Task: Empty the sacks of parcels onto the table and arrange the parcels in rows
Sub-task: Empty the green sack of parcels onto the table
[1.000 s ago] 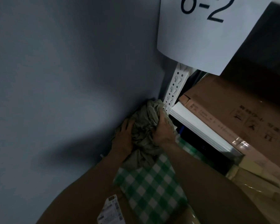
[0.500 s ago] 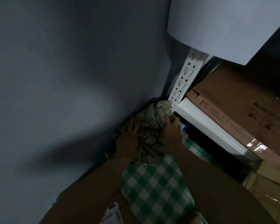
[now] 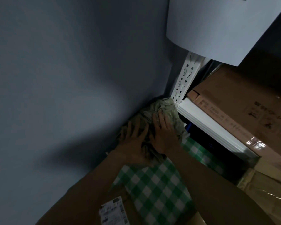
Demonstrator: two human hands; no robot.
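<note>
A crumpled grey-green sack is wedged in a dim corner between a grey wall and a white slotted shelf post, above a green-and-white checked parcel. The left hand and right hand both press flat on the sack, each grip spread with fingers straight. A cardboard box sits on the white shelf to the right, under a hanging white paper sign.

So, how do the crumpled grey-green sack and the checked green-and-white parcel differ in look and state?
The crumpled sack is plain grey-green; the checked parcel has a green-and-white pattern. The sack is wrinkled into a bundle; the parcel looks smoother and flatter. Both hands, left hand and right hand, press the sack; neither hand rests on the parcel. They lie next to each other.
</note>
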